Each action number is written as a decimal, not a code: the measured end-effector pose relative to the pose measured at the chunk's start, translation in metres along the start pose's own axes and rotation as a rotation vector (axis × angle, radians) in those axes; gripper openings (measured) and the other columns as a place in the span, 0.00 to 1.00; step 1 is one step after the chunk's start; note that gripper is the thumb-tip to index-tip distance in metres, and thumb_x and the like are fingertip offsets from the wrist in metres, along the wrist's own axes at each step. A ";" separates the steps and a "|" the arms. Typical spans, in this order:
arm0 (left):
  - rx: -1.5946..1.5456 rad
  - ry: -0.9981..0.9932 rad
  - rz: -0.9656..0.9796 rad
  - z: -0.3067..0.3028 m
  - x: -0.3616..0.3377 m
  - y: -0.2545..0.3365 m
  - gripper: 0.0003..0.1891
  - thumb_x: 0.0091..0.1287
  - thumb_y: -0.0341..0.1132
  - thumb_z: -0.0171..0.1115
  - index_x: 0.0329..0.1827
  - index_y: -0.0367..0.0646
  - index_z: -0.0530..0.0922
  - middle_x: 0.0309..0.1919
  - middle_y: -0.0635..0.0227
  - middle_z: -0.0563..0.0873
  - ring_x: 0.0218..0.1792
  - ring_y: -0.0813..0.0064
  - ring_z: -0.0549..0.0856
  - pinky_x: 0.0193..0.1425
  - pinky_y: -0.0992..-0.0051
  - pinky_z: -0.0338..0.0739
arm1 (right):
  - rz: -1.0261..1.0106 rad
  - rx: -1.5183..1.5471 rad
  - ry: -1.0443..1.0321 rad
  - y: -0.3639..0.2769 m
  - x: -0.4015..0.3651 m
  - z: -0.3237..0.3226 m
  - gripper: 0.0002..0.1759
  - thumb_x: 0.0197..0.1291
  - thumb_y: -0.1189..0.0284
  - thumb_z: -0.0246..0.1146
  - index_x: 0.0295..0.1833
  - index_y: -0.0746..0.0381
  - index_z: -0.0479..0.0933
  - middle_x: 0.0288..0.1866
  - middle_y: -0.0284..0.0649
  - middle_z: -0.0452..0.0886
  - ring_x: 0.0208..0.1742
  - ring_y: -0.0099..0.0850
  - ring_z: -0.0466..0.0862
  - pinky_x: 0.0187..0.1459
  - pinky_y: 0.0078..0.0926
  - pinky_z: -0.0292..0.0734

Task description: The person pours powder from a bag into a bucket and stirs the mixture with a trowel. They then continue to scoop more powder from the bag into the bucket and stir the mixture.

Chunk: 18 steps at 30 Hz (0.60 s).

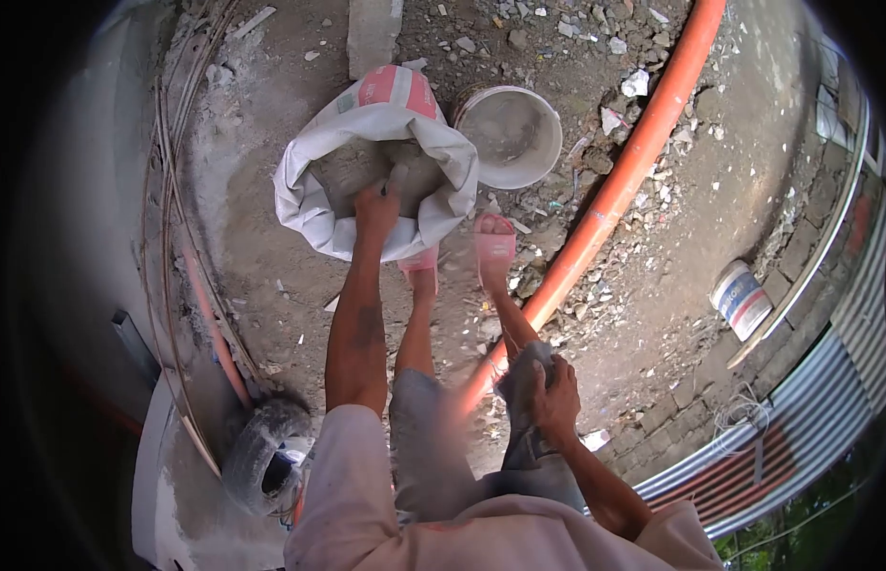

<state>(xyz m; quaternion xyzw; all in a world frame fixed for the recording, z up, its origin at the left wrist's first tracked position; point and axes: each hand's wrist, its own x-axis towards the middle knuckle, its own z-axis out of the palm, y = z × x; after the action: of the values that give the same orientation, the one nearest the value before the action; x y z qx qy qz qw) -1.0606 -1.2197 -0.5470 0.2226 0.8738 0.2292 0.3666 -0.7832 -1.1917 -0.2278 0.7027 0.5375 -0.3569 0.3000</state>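
A white woven sack [321, 133] with red print stands with its top rolled down, holding grey powder [344, 171] that looks like cement. My left hand [374, 207] reaches inside over the near rim, its fingers closed. A narrow grey piece [398, 178] coated in powder sticks out ahead of the fingers; its kind is not clear. Lying on my right knee, my right hand [555, 400] has its fingers stretched along the trouser leg and holds nothing. Beside the sack, to its right, is a round pale bucket [548, 164] with grey residue inside.
An orange pipe [622, 195] runs diagonally across the rubble, passing by my feet. Long thin rods [165, 171] lie along the left wall. A tire [248, 457] is at the lower left. A tipped paint bucket [741, 300] and corrugated sheets [795, 400] are at the right.
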 end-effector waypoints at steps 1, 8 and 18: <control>-0.043 -0.048 -0.030 -0.005 -0.002 0.003 0.20 0.66 0.48 0.56 0.35 0.36 0.82 0.22 0.53 0.83 0.27 0.58 0.84 0.37 0.63 0.75 | 0.009 -0.004 -0.001 -0.002 -0.002 0.001 0.30 0.67 0.52 0.51 0.62 0.66 0.68 0.56 0.54 0.74 0.58 0.53 0.74 0.57 0.45 0.70; -0.034 -0.070 0.027 -0.051 -0.037 0.021 0.20 0.67 0.47 0.54 0.34 0.34 0.79 0.22 0.50 0.80 0.26 0.53 0.81 0.34 0.61 0.73 | -0.049 -0.065 -0.011 -0.004 -0.020 0.015 0.31 0.67 0.50 0.51 0.61 0.66 0.68 0.56 0.55 0.74 0.58 0.54 0.74 0.56 0.48 0.70; 0.019 -0.122 0.004 -0.115 -0.102 0.021 0.19 0.67 0.45 0.54 0.32 0.34 0.76 0.24 0.47 0.79 0.30 0.47 0.79 0.36 0.58 0.71 | -0.087 -0.104 -0.054 0.021 -0.035 0.030 0.29 0.65 0.50 0.51 0.60 0.63 0.68 0.57 0.53 0.73 0.60 0.52 0.72 0.55 0.54 0.69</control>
<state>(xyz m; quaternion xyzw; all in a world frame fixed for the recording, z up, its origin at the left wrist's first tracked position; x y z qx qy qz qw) -1.0769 -1.2871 -0.4075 0.2414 0.8516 0.2079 0.4163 -0.7743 -1.2401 -0.2154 0.6521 0.5771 -0.3600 0.3349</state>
